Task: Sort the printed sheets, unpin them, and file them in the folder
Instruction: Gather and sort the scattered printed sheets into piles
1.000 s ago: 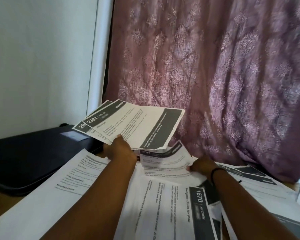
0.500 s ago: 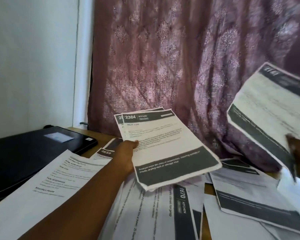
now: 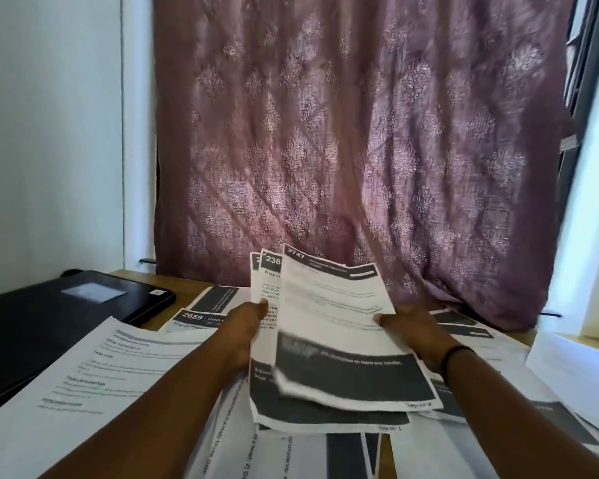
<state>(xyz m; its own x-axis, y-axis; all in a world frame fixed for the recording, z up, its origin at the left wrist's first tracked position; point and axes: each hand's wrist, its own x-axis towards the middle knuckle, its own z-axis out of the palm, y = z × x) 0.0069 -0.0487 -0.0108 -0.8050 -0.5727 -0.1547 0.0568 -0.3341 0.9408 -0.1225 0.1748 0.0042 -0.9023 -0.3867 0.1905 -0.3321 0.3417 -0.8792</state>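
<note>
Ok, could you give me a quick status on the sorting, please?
Left hand grips held stack; right hand adding sheet 2747. Black folder shut, untouched. Loose sheets cover table.

Both your forearms reach forward from the lower edge of the view and converge toward the centre. Your left hand (image 3: 244,321) is raised off the surface, thumb lying forward across the front of the sheets (image 3: 325,340) at their left edge, remaining fingers hidden behind them. Your right hand (image 3: 410,324) sits at the same height, thumb tip pressed on the right edge of the front sheet, fingers curled behind and out of sight. A dark band circles your right wrist. Both arms are bare to the frame edge.
</note>
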